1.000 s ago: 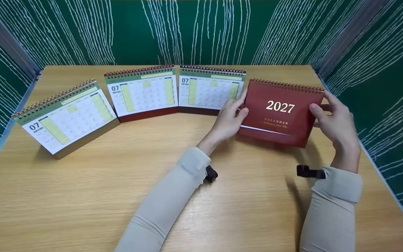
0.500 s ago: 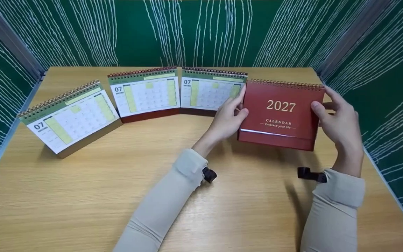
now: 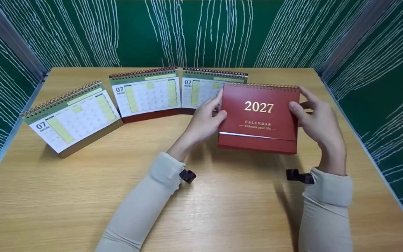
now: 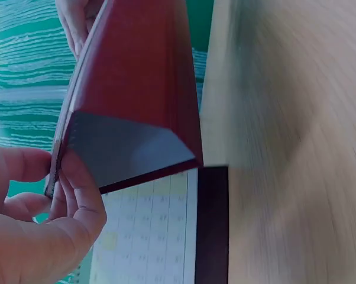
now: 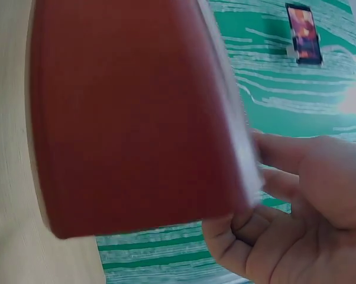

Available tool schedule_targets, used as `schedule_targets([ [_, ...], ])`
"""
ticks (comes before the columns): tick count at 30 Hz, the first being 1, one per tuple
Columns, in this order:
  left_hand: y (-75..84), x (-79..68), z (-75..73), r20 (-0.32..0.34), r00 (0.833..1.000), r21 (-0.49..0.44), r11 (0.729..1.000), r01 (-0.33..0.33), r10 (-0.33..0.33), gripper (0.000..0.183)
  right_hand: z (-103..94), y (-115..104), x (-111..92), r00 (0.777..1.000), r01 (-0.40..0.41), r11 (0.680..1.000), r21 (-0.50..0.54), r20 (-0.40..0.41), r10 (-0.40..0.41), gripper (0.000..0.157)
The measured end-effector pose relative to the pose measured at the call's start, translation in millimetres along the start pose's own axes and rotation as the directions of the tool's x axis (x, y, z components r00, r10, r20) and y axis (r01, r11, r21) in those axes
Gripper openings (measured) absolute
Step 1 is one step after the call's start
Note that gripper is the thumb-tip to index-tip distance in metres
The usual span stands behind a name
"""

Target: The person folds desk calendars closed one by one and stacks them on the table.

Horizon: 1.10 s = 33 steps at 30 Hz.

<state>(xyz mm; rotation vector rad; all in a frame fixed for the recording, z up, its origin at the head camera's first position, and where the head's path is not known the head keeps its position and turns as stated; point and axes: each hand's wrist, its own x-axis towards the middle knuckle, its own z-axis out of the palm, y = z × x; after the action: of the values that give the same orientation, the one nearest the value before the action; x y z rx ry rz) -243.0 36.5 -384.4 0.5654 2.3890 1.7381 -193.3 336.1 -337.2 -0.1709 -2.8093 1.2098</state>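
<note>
One red calendar in both hands, upright as a tent, cover toward the wearer: gold "2027", then "CALENDAR" and "Embrace your life" in smaller print, gold spiral binding along the top. Location: over the right half of the tabletop, short of the far edge, toward the far right corner; looks raised, shadow beneath. Left hand pinches its left side, thumb at front, fingers behind. Right hand grips the upper right side, thumb on the cover, fingers behind. Left wrist view shows the open triangular end. From the head, the red calendar overlaps part of the dark-based calendar, standing near the far edge. Just left of that, also near the far edge: red-based calendar. Farther left, set at an angle near the left edge: brown-based calendar. All three show "07" pages, green header, yellow columns. Pale sleeves on both arms, a small black device at each cuff. Beyond the far edge, green wall with white streaks. Right wrist view, upper right: a small lit screen, content blurred.
</note>
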Motion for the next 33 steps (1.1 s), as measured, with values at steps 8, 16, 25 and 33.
schedule_targets([
  [8, -3.3, -20.6, -31.9, -0.026, 0.999, 0.007, 0.999, 0.037, -0.037, 0.071, 24.7, -17.2, 1.5, 0.994, 0.050, 0.996, 0.074, 0.088, -0.057, 0.069],
  [16, -17.6, -37.3, -64.6, -0.018, 0.994, 0.014, 0.994, 0.105, -0.105, 0.073, 51.8, -33.3, 2.4, 0.985, 0.047, 0.978, 0.205, 0.152, -0.079, 0.065],
  [25, -29.7, -50.3, -95.5, -0.027, 0.985, -0.035, 0.985, 0.169, -0.170, 0.072, 90.2, -41.7, 8.3, 0.978, 0.029, 0.949, 0.315, 0.188, -0.093, 0.063],
  [33, -40.7, -60.8, -106.8, -0.043, 0.979, 0.044, 0.978, 0.202, -0.200, 0.075, 107.6, -44.8, 8.6, 0.961, 0.010, 0.933, 0.361, 0.253, -0.108, 0.063],
])
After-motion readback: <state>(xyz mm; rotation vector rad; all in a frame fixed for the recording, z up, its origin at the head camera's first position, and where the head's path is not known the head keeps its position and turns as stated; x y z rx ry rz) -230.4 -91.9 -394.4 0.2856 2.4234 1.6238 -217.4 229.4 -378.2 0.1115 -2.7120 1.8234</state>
